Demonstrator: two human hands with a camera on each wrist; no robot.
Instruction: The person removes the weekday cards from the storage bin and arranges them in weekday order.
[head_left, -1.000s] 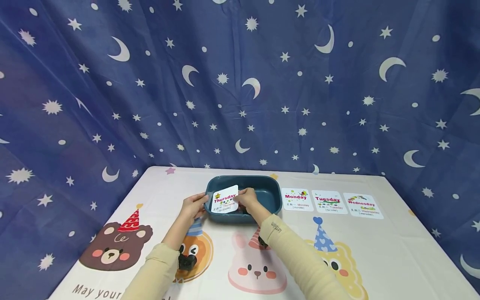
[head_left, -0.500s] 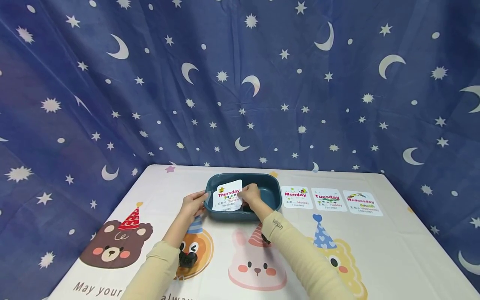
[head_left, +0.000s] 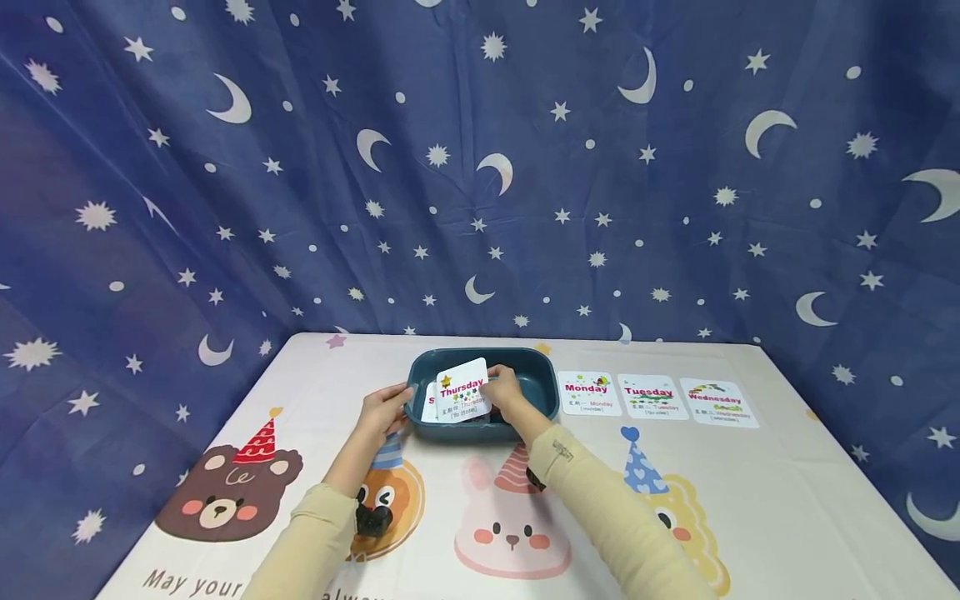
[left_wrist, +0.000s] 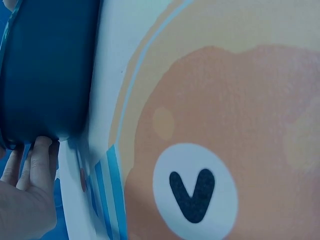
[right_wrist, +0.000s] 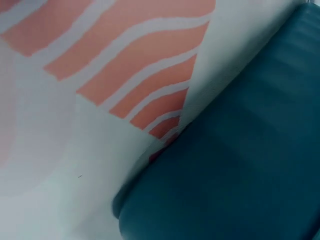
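The dark teal plastic basin point(head_left: 536, 392) stands near the back middle of the table. My left hand point(head_left: 382, 414) holds its left end; in the left wrist view the fingers point(left_wrist: 41, 165) lie against the outer wall of the basin point(left_wrist: 47, 75). Over the basin, my right hand point(head_left: 508, 396) pinches the Thursday card point(head_left: 462, 390) by its right edge, tilted up and facing me. Behind it another white card point(head_left: 430, 403) shows only a strip with a red "S". The right wrist view has just the basin's outer wall point(right_wrist: 240, 150), no fingers.
Right of the basin lie the Monday card point(head_left: 589, 393), the Tuesday card point(head_left: 652, 397) and the Wednesday card point(head_left: 719, 402) in a row. The white tablecloth point(head_left: 810, 500) carries cartoon animals. A blue curtain point(head_left: 420, 192) with moons and stars hangs behind the table.
The right hand has lifted the Thursday card slightly up and to the right, and the card behind it has come partly into sight. The left hand stays at the basin's end.
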